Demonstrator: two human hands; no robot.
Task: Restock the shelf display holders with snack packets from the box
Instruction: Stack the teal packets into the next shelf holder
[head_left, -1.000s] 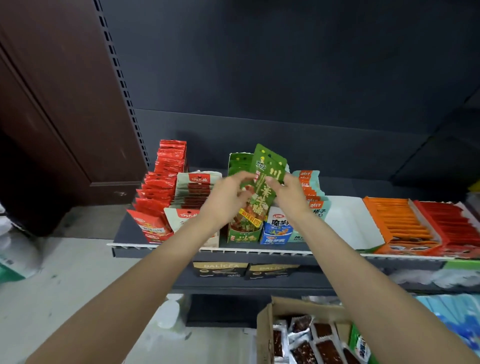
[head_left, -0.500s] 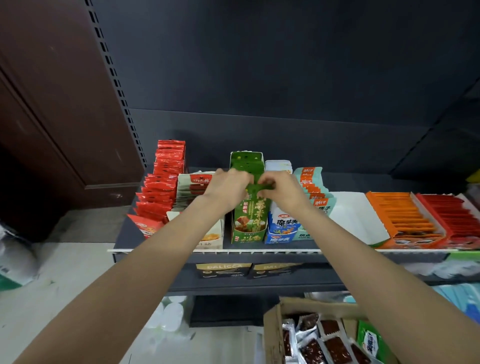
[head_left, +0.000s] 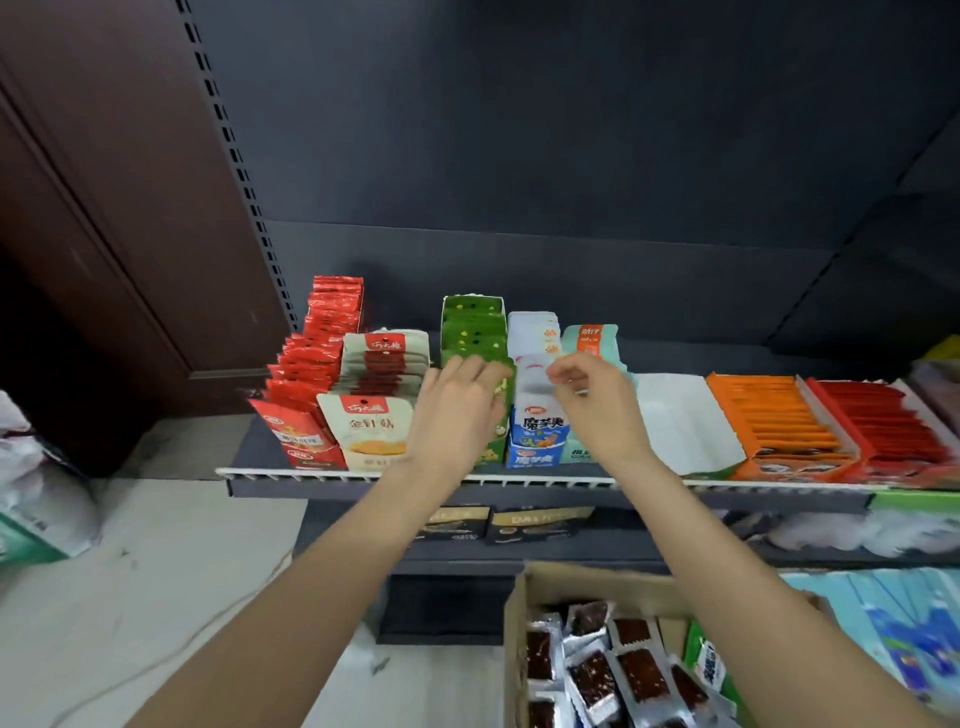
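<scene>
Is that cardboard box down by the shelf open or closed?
Open. The cardboard box has its top flap folded back, and silver-edged snack packets lie exposed inside it. How full it is cannot be told; the frame cuts it off.

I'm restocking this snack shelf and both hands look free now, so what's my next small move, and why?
Probably reach down to the cardboard box for more packets. Both the left hand and right hand hold nothing, hovering by the green holder, while the box has dark foil packets left.
</scene>
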